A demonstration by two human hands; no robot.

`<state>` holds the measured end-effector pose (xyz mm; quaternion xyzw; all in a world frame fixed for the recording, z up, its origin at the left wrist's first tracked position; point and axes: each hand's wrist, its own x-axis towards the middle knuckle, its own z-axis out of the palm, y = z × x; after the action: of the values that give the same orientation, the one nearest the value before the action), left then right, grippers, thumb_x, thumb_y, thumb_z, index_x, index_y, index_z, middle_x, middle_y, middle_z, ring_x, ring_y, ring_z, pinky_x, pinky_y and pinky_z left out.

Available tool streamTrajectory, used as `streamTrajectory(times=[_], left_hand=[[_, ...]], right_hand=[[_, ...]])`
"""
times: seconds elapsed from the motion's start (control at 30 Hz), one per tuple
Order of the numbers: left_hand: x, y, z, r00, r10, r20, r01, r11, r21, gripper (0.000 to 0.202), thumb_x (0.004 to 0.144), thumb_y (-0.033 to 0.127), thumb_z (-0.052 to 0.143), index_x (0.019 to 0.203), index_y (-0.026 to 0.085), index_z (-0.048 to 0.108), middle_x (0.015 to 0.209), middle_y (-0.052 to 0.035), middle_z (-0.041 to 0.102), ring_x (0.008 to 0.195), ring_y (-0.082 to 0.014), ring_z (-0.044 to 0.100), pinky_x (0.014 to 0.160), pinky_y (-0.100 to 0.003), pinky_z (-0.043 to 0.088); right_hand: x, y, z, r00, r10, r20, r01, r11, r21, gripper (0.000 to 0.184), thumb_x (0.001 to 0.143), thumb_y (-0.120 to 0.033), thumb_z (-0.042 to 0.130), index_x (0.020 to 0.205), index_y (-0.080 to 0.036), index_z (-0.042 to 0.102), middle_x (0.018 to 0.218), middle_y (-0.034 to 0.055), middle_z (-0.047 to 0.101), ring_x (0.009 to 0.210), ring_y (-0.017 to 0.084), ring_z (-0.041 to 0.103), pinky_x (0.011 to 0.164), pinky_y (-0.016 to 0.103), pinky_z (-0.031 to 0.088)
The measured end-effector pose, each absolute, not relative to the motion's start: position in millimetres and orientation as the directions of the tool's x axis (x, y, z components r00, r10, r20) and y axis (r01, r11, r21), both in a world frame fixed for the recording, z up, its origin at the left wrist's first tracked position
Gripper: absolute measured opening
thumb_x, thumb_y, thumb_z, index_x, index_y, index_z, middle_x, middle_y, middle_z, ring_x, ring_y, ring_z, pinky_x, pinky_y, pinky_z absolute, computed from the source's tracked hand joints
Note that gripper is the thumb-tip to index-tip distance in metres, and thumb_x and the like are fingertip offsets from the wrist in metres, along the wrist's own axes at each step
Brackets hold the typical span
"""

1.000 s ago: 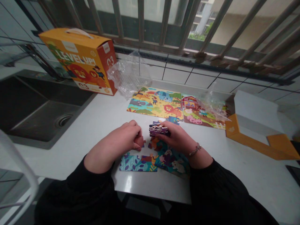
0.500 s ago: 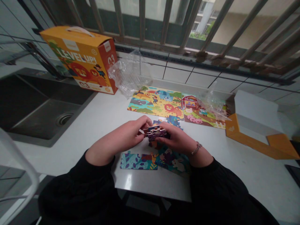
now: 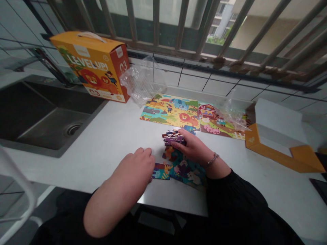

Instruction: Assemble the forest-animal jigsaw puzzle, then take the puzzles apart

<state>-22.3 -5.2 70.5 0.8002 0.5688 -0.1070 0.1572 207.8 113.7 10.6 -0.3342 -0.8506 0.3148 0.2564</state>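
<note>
Orange box (image 3: 92, 68), contents hidden; open box (image 3: 278, 153), white inside. Clamping pieces (image 3: 174, 139) in fingers of right hand (image 3: 192, 145); cannot tell for left hand (image 3: 141, 163).

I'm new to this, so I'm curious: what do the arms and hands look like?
They're a person's. The left hand and right hand wear no gloves. A silvery, chain-like bracelet circles the right wrist. A black sleeve reaches partway down the right forearm; the left forearm is bare.
</note>
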Motion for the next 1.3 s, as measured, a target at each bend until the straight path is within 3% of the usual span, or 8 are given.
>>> streamTrajectory(times=[0.1, 0.27, 0.5, 0.63, 0.77, 1.0, 1.17, 1.3], left_hand=[[-40.9, 4.2, 68.1, 0.308, 0.895, -0.323, 0.950, -0.269, 0.161, 0.034, 0.080, 0.016, 0.087, 0.110, 0.019, 0.072, 0.126, -0.0177, 0.074, 0.113, -0.0377, 0.070, 0.095, -0.048, 0.058], [-82.4, 15.3, 47.5, 0.293, 0.943, -0.161, 0.935, -0.247, 0.253, 0.037, 0.078, 0.019, 0.085, 0.110, 0.026, 0.069, 0.114, -0.0084, 0.075, 0.104, -0.0309, 0.070, 0.093, -0.042, 0.054], [-98.8, 30.5, 52.4, 0.253, 0.926, -0.282, 0.953, -0.188, 0.239, 0.032, 0.070, 0.024, 0.092, 0.092, 0.024, 0.069, 0.101, -0.0079, 0.072, 0.099, -0.0329, 0.067, 0.089, -0.042, 0.050], [-96.2, 37.6, 58.6, 0.260, 0.912, -0.317, 0.943, -0.169, 0.287, 0.022, 0.084, 0.033, 0.082, 0.093, 0.024, 0.064, 0.098, -0.0063, 0.073, 0.090, -0.0279, 0.066, 0.078, -0.036, 0.046], [-91.9, 45.0, 64.0, 0.305, 0.895, -0.326, 0.909, -0.171, 0.380, 0.012, 0.094, 0.034, 0.070, 0.096, 0.024, 0.063, 0.093, -0.0042, 0.074, 0.083, -0.0247, 0.067, 0.070, -0.033, 0.041], [-99.6, 64.1, 59.4, 0.222, 0.959, -0.179, 0.893, -0.126, 0.431, 0.020, 0.096, 0.042, 0.068, 0.102, 0.022, 0.070, 0.105, -0.0079, 0.078, 0.093, -0.0274, 0.070, 0.080, -0.035, 0.046], [-81.3, 67.5, 56.5, 0.369, 0.926, -0.082, 0.714, -0.226, 0.662, 0.018, 0.101, 0.040, 0.069, 0.106, 0.024, 0.075, 0.102, -0.0012, 0.080, 0.091, -0.0217, 0.070, 0.083, -0.031, 0.048], [-69.5, 62.5, 58.3, 0.488, 0.872, -0.045, 0.573, -0.281, 0.770, 0.018, 0.104, 0.039, 0.068, 0.113, 0.026, 0.078, 0.109, 0.0007, 0.082, 0.096, -0.0193, 0.072, 0.088, -0.029, 0.050]], right_hand=[[207.8, 113.3, 12.0, -0.650, 0.733, 0.200, 0.417, 0.564, -0.713, 0.020, 0.106, -0.040, 0.070, 0.116, -0.023, 0.069, 0.110, 0.0072, 0.074, 0.098, 0.023, 0.069, 0.088, 0.038, 0.055], [208.0, 112.9, 12.4, -0.659, 0.725, 0.201, 0.407, 0.568, -0.715, 0.021, 0.107, -0.041, 0.069, 0.117, -0.022, 0.069, 0.111, 0.0072, 0.074, 0.099, 0.023, 0.069, 0.088, 0.038, 0.055], [208.9, 114.1, 13.9, -0.684, 0.704, 0.191, 0.351, 0.547, -0.760, 0.022, 0.105, -0.039, 0.070, 0.119, -0.022, 0.072, 0.113, 0.0079, 0.077, 0.101, 0.024, 0.071, 0.090, 0.038, 0.057], [210.8, 113.2, 13.8, -0.700, 0.691, 0.180, 0.278, 0.496, -0.822, 0.025, 0.104, -0.044, 0.072, 0.117, -0.022, 0.073, 0.110, 0.0065, 0.077, 0.098, 0.022, 0.072, 0.088, 0.037, 0.059], [211.3, 111.8, 12.2, -0.711, 0.695, 0.107, 0.217, 0.361, -0.907, 0.032, 0.099, -0.049, 0.079, 0.118, -0.023, 0.074, 0.111, 0.0070, 0.078, 0.099, 0.023, 0.074, 0.087, 0.038, 0.063], [211.8, 113.4, 10.8, -0.684, 0.729, 0.018, 0.026, 0.049, -0.998, 0.061, 0.092, -0.044, 0.089, 0.145, -0.026, 0.066, 0.138, 0.0106, 0.076, 0.122, 0.026, 0.076, 0.106, 0.043, 0.063], [212.2, 113.6, 8.3, -0.719, 0.691, -0.074, 0.078, -0.027, -0.997, 0.087, 0.086, -0.038, 0.094, 0.161, -0.025, 0.053, 0.142, 0.0118, 0.074, 0.124, 0.026, 0.075, 0.108, 0.044, 0.064], [210.3, 112.7, 10.1, -0.779, 0.619, -0.105, 0.080, -0.067, -0.995, 0.073, 0.088, -0.039, 0.093, 0.152, -0.024, 0.061, 0.127, 0.0081, 0.079, 0.111, 0.023, 0.078, 0.095, 0.040, 0.069]])
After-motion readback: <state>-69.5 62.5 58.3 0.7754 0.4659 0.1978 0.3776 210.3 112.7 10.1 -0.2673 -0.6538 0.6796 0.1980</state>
